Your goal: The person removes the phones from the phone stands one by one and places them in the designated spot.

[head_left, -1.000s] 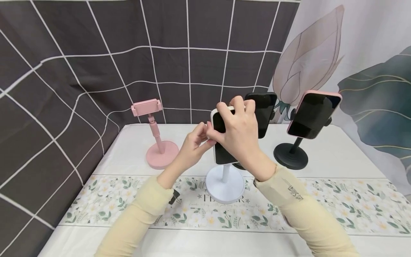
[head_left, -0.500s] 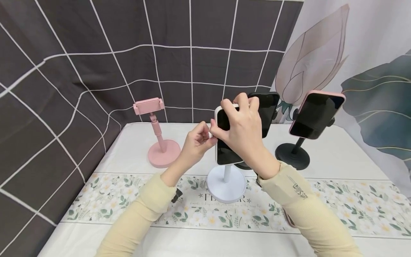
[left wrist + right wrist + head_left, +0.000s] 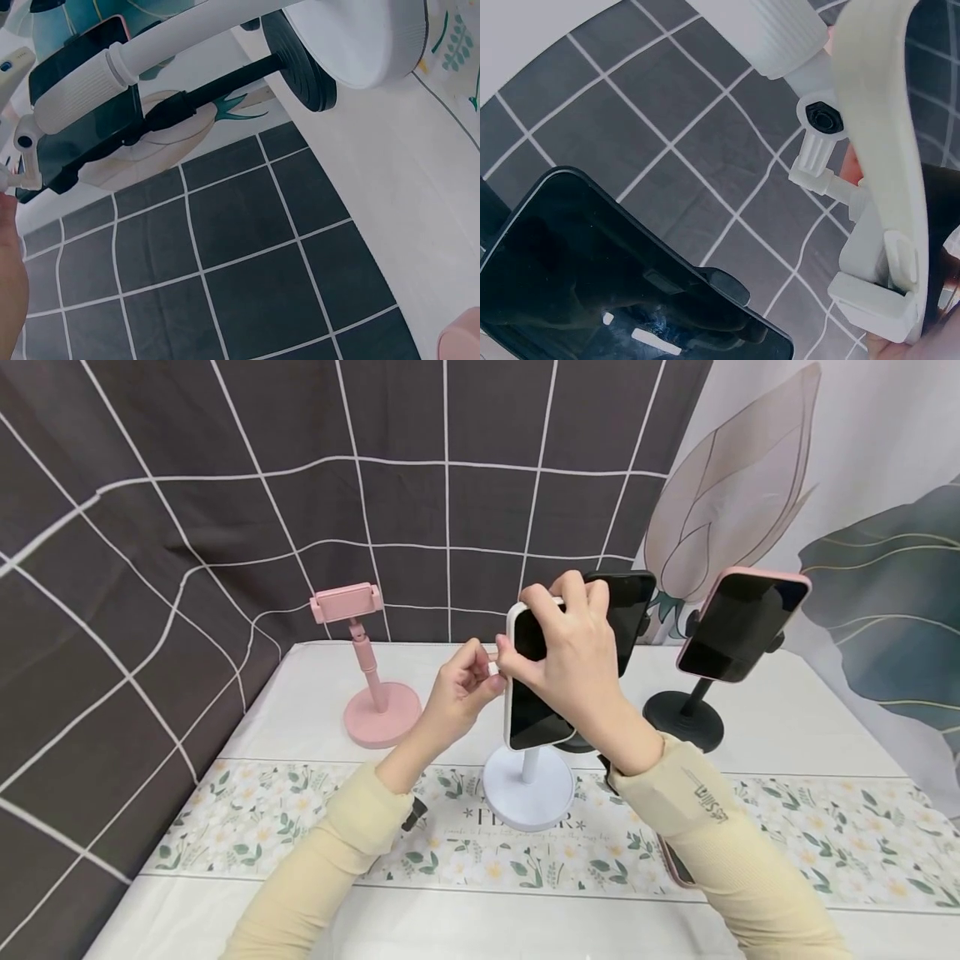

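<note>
My right hand [image 3: 581, 652] grips a white-cased phone [image 3: 528, 718] from the front, fingers over its top edge and thumb at its left edge. The phone is at the head of a white phone stand [image 3: 528, 789], whose round base is on the table. My left hand [image 3: 459, 693] pinches the white clamp end at the phone's left side with curled fingers. In the right wrist view the phone appears edge-on, with the stand's white clamp [image 3: 874, 304] behind it and fingertips below. The left wrist view shows the stand's ribbed stem [image 3: 82, 94] and part of a hand [image 3: 11, 277].
A pink phone stand [image 3: 382, 714] with no phone stands at the left. Behind my right hand is a black phone [image 3: 633, 602] on a stand. A pink-cased phone [image 3: 742, 627] sits on a black stand [image 3: 684, 722] at the right. Another phone [image 3: 678, 867] lies under my right sleeve.
My right hand and the white-cased phone have shifted slightly right, and the phone has turned a little. A small white piece now shows between my left fingers and the phone's edge.
</note>
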`<state>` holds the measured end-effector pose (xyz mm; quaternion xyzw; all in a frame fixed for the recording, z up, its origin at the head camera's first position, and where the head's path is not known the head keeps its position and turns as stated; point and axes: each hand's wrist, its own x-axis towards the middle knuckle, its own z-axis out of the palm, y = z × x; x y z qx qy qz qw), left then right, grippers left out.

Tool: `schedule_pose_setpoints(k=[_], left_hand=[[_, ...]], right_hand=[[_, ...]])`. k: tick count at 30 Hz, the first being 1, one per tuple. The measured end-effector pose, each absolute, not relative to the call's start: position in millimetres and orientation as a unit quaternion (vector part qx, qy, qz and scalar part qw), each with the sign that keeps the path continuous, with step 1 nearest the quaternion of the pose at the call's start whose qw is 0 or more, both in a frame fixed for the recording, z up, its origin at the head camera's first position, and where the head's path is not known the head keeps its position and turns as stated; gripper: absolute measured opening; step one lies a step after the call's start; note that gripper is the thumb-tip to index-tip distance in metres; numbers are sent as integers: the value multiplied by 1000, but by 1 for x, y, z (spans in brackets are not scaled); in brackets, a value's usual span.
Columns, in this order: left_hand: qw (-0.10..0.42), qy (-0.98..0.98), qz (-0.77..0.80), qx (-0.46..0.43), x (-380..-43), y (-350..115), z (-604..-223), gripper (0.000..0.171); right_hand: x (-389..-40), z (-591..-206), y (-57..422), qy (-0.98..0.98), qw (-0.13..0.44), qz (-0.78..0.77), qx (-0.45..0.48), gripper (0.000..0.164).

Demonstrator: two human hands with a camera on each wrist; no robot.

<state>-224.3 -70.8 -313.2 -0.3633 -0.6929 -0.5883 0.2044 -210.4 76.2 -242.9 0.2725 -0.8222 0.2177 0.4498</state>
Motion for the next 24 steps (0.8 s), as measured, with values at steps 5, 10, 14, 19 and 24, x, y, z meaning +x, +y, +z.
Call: schedule_pose_setpoints(k=[5, 10, 14, 19, 24], left_hand=[[203, -697, -599, -339, -223, -67, -312, 67], [205, -701, -600, -326, -220, -64, -311, 68], [207, -701, -599, -326, -220, -63, -312, 65], [205, -691, -608, -333, -219, -61, -312, 36], [203, -695, -610, -321, -216, -58, -312, 17]], right_hand=[[-209, -242, 80, -809, 441, 252, 297, 34], [-209, -243, 82, -798, 445, 258, 314, 34], [-209, -245, 82, -795, 451, 257, 315, 35], [-209, -245, 84, -791, 452, 261, 320, 35], [-209, -245, 84, -787, 451, 264, 329, 34]])
